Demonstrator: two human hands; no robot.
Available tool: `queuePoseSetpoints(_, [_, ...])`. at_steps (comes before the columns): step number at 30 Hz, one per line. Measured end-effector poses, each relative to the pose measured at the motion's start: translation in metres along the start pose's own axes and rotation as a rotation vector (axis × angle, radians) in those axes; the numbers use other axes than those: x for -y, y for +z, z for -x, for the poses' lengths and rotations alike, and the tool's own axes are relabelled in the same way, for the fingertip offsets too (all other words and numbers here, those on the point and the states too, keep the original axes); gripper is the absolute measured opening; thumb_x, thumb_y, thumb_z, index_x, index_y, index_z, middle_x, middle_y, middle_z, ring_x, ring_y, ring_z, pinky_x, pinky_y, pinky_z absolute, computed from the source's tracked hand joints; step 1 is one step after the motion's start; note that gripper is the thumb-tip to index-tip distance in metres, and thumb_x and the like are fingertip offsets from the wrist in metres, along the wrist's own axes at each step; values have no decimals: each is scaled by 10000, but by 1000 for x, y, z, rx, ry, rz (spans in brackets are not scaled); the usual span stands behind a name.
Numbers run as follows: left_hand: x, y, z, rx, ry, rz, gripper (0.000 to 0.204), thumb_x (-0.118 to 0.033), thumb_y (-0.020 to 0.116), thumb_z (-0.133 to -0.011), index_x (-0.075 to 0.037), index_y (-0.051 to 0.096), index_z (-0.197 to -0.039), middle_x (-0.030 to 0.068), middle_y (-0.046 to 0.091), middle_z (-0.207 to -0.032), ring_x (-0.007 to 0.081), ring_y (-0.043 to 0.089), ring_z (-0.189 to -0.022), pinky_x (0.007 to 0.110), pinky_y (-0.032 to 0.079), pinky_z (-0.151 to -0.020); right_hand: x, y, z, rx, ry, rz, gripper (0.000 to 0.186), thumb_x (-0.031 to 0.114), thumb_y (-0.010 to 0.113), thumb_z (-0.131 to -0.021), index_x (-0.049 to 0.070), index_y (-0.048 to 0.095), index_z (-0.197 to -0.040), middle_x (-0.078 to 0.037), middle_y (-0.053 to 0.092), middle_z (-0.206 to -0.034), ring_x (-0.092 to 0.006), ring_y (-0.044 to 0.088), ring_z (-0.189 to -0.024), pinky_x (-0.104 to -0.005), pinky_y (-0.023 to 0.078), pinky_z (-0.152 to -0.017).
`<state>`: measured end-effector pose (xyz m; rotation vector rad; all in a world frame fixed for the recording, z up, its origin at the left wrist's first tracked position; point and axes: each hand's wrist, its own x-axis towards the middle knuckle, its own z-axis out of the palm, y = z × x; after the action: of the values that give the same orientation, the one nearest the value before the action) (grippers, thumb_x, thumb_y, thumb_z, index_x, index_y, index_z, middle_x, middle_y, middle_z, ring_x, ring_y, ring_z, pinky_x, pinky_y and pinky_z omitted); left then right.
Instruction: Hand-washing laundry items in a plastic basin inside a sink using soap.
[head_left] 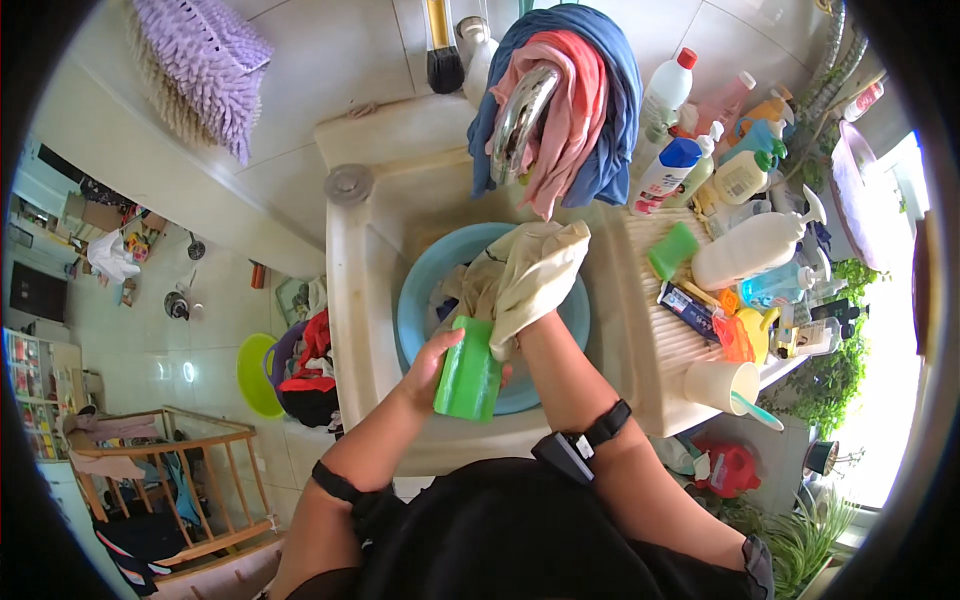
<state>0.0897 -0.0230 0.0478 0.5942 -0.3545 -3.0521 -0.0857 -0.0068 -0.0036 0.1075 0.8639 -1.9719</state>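
The left hand (428, 368) sat nearest, low over the front rim of the sink (352, 300), its grip closed around a green soap bar (468, 372) held upright. Just right of it, the right hand (520, 325) was mostly hidden under a cream cloth (535, 270); it seemed to clutch the cloth, though the fingers could not be seen. The soap touched the cloth's lower edge, and both hung over a blue basin (420, 290) standing in the sink.

Far left, a purple mop head (200, 65) hung on the wall, with a green tub (255, 375) on the floor below. Over the basin a chrome tap (520, 115) curved down, draped with pink and blue clothes (590, 110). To the right, on the ribbed washboard (650, 330), lay a green sponge (672, 250) and a tube (688, 308), with bottles (750, 250) crowded behind them and a cup (718, 385) at the near corner.
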Motion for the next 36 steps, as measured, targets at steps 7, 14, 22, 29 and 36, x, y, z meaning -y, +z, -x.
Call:
queuePoseSetpoints(7, [-23,1,9,123,130,3,465,-308,518,-756,-8,499,-1110,195,552,-1018,328,533,-928,460,430,-826,-5,-24,0,-72,-486,303,403,279,519,-843,77,391,-1167,-69,468,-1098,-161,478,-979,-339,423,-825])
queuePoseSetpoints(14, [-52,60,18,224,309,-160,728,-250,598,-706,12,264,-1298,142,498,-1064,254,534,-891,368,452,-784,12,-23,41,48,-363,229,508,320,538,-817,109,322,-1227,-75,448,-1141,-197,472,-1024,-356,410,-870])
queuePoseSetpoints(22, [-62,55,-29,-135,231,-439,579,-209,533,-721,-58,357,-1251,127,524,-1049,253,566,-898,373,470,-756,48,32,73,465,210,-400,484,463,445,-804,117,486,-1140,-66,519,-1124,-255,480,-1005,-390,390,-822])
queuePoseSetpoints(29, [-84,28,-16,-478,287,-392,483,-176,554,-710,-70,441,-1167,141,548,-1028,271,567,-856,421,464,-726,57,5,70,501,225,-346,477,350,532,-791,92,450,-1183,-85,463,-1224,-237,419,-1140,-398,285,-994])
queuePoseSetpoints(36, [-15,97,-66,-458,1149,-1965,672,-394,623,-723,-102,349,-1263,179,487,-985,321,482,-886,415,380,-769,28,19,84,588,219,-300,568,463,528,-793,143,389,-1241,-55,439,-1234,-216,430,-1130,-390,353,-942])
